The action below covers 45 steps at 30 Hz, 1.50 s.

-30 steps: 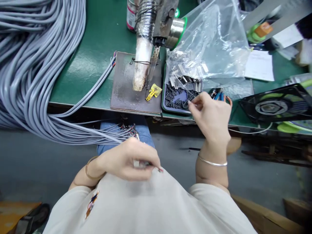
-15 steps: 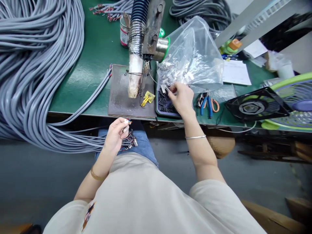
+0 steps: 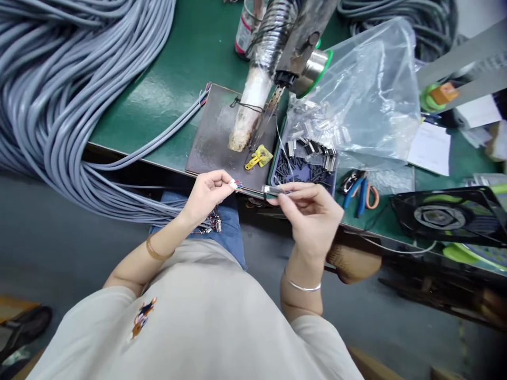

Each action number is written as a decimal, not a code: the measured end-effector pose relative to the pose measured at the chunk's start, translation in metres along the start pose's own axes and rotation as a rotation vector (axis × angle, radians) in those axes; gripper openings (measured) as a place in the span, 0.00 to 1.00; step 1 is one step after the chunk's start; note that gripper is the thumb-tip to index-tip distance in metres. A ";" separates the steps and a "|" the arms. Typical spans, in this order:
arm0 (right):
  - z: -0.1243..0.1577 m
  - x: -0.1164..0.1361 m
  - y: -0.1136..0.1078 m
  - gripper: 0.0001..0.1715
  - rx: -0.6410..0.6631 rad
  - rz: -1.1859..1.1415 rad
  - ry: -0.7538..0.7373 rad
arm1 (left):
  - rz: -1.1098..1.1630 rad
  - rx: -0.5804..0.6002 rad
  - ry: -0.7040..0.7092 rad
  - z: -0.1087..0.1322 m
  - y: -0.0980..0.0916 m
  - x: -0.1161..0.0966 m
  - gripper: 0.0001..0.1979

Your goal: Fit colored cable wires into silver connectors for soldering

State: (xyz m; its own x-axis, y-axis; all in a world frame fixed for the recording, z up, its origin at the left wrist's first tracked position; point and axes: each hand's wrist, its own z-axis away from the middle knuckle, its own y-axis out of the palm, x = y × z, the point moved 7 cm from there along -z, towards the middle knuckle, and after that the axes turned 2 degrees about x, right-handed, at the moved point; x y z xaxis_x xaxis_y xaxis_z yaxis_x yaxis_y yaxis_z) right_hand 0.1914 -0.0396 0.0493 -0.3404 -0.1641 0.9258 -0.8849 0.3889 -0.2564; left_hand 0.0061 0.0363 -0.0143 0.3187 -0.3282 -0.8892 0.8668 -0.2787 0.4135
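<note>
The left hand (image 3: 209, 196) pinches coloured wire ends (image 3: 238, 185) near the front edge of the surface (image 3: 170, 100); the right hand (image 3: 311, 216), from where I stand, grips a small metal connector (image 3: 271, 190) near them, by the parts tray (image 3: 303, 174).

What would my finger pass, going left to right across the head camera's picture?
Big pile of gray cables, left hand, coloured wire ends, small metal connector, right hand, pliers, black fan.
</note>
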 end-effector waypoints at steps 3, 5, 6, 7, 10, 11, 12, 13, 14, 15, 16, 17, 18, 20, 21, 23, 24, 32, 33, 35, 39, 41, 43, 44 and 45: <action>0.006 -0.005 0.017 0.06 -0.042 0.027 -0.081 | -0.004 0.014 0.023 -0.002 0.004 -0.001 0.09; 0.006 -0.009 0.021 0.04 -0.097 0.050 -0.121 | -0.007 0.020 0.035 -0.003 0.005 -0.001 0.09; 0.006 -0.012 0.023 0.04 -0.116 0.056 -0.133 | -0.007 0.023 0.046 -0.003 0.006 -0.001 0.08; 0.005 -0.014 0.024 0.05 -0.129 0.057 -0.145 | -0.006 0.023 0.061 -0.003 0.005 -0.001 0.08; 0.004 -0.019 0.027 0.05 -0.153 0.096 -0.204 | -0.012 0.014 0.099 -0.004 0.003 0.001 0.08; 0.005 -0.019 0.029 0.05 -0.154 0.113 -0.226 | -0.018 0.012 0.104 -0.005 0.002 0.002 0.07; 0.005 -0.020 0.031 0.04 -0.147 0.126 -0.245 | -0.023 0.010 0.109 -0.006 0.002 0.003 0.07; 0.006 -0.022 0.034 0.04 -0.133 0.131 -0.255 | -0.026 0.010 0.113 -0.007 0.002 0.004 0.06; 0.006 -0.024 0.037 0.04 -0.113 0.124 -0.252 | -0.027 0.008 0.119 -0.008 0.002 0.005 0.06; 0.006 -0.027 0.040 0.04 -0.091 0.109 -0.239 | -0.027 0.005 0.125 -0.009 0.002 0.005 0.06; 0.006 -0.029 0.042 0.03 -0.073 0.090 -0.222 | -0.027 0.001 0.130 -0.010 0.002 0.005 0.06; 0.007 -0.031 0.044 0.03 -0.061 0.075 -0.213 | -0.030 -0.005 0.135 -0.011 0.002 0.005 0.06; 0.006 -0.032 0.045 0.03 -0.053 0.065 -0.211 | -0.034 -0.012 0.137 -0.013 0.002 0.005 0.06; 0.005 -0.032 0.047 0.04 -0.045 0.062 -0.228 | -0.049 -0.027 0.140 -0.015 0.002 0.005 0.07; 0.004 -0.031 0.047 0.05 -0.042 0.066 -0.242 | -0.056 -0.033 0.140 -0.016 0.001 0.005 0.07; 0.001 -0.028 0.047 0.06 -0.039 0.076 -0.268 | -0.063 -0.044 0.141 -0.019 0.001 0.004 0.08; 0.000 -0.027 0.047 0.07 -0.040 0.084 -0.280 | -0.064 -0.046 0.142 -0.020 0.002 0.004 0.08; -0.007 -0.021 0.047 0.07 -0.044 0.141 -0.359 | -0.062 -0.036 0.171 -0.026 0.003 0.000 0.08; -0.008 -0.021 0.047 0.07 -0.040 0.138 -0.366 | -0.064 -0.039 0.173 -0.026 0.003 0.000 0.08; -0.010 -0.020 0.047 0.08 -0.039 0.135 -0.377 | -0.070 -0.043 0.179 -0.028 0.002 -0.001 0.08; -0.013 -0.015 0.047 0.08 -0.052 0.167 -0.407 | -0.078 -0.035 0.186 -0.029 0.004 -0.005 0.09; -0.013 -0.012 0.046 0.08 -0.061 0.195 -0.418 | -0.078 -0.036 0.177 -0.029 0.006 -0.007 0.08; -0.013 -0.011 0.046 0.08 -0.065 0.220 -0.420 | -0.081 -0.046 0.162 -0.029 0.006 -0.009 0.07; -0.013 -0.011 0.046 0.07 -0.064 0.228 -0.422 | -0.083 -0.050 0.154 -0.029 0.006 -0.009 0.07; -0.012 -0.011 0.046 0.07 -0.064 0.234 -0.426 | -0.083 -0.050 0.145 -0.029 0.006 -0.008 0.07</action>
State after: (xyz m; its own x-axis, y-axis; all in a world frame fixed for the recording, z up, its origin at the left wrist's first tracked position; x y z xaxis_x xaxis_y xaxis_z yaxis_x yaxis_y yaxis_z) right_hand 0.1584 -0.0086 0.0307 -0.6394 -0.4171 0.6459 -0.7525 0.5121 -0.4142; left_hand 0.0197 0.0632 -0.0103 0.2942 -0.1712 -0.9403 0.9094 -0.2526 0.3305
